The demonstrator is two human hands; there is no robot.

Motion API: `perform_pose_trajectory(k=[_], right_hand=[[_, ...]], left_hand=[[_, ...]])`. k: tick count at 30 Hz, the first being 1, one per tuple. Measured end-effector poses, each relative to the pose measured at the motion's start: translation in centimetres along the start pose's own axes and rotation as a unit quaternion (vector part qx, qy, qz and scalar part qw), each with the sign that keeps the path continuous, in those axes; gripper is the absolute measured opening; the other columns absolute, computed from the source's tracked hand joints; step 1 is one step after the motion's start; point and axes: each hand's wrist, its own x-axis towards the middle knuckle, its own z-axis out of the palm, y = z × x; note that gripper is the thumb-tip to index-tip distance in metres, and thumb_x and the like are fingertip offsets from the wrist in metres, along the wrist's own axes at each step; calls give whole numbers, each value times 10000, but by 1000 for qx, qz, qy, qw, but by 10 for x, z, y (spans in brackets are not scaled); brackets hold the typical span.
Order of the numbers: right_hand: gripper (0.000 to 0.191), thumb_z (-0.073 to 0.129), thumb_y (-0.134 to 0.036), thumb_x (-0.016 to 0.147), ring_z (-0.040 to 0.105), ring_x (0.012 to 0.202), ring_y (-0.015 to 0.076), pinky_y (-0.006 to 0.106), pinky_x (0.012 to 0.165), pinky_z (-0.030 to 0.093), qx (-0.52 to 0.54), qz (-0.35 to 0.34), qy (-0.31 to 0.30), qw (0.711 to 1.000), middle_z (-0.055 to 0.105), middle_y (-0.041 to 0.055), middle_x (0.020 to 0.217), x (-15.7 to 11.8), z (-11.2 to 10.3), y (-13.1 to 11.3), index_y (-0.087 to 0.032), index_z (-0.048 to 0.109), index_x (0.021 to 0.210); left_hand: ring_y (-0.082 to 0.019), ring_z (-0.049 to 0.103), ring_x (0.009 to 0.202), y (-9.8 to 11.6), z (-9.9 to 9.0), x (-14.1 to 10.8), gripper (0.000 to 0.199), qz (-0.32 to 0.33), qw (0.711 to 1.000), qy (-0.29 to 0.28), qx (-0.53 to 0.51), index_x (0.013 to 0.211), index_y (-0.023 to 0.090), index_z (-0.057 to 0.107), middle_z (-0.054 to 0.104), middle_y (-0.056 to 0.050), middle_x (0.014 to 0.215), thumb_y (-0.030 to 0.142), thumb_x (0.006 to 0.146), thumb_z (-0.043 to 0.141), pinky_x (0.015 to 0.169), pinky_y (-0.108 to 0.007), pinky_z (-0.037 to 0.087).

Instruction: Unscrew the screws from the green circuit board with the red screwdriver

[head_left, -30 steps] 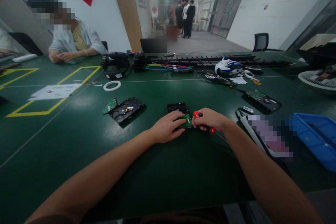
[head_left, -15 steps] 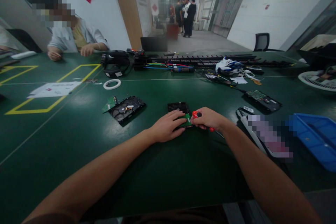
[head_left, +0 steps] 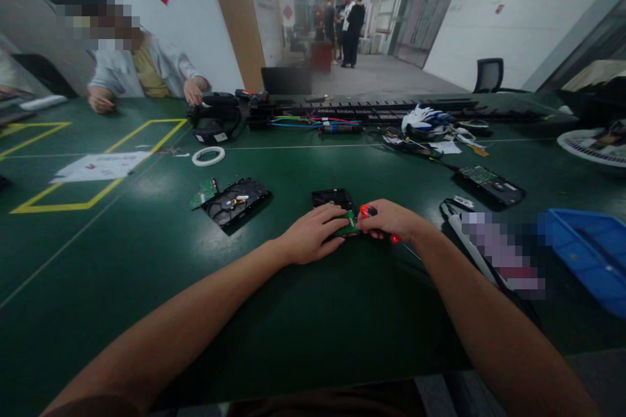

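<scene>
A black hard drive (head_left: 330, 197) with a green circuit board (head_left: 351, 224) lies on the table in front of me. Spread across its left side is my left hand (head_left: 313, 234), fingers stretched out over the board and thumb by the near edge. My right hand (head_left: 386, 220) is closed round a screwdriver (head_left: 366, 211) with a red and black handle. The screwdriver's shaft points back toward my right forearm, away from the drive. My right fingertips are at the board's right edge; whether they pinch anything small there is hidden.
An opened hard drive (head_left: 237, 203) lies left beside a loose green board (head_left: 203, 195). Another drive (head_left: 491, 186) is at right, near a blue bin (head_left: 587, 260). A tape roll (head_left: 208, 156), a black headset (head_left: 215, 118) and gloves (head_left: 425, 122) lie farther back. A person (head_left: 147, 68) sits across.
My hands and the hard drive stay almost in place. Across the table, the seated person's hand has moved onto the black headset.
</scene>
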Motion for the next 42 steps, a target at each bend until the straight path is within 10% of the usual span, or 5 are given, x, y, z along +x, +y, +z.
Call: perform_pose_trajectory(k=[42], right_hand=[[147, 823, -261, 766, 637, 631, 116, 232, 528, 428, 61, 15, -46, 997, 754, 50, 799, 5, -8, 8, -164, 727, 822]], left_hand=[[-317, 550, 1506, -2, 3, -1, 416, 18, 1000, -6, 7, 1495, 215, 635, 606, -150, 1570, 328, 1100, 577, 1298, -609, 417]])
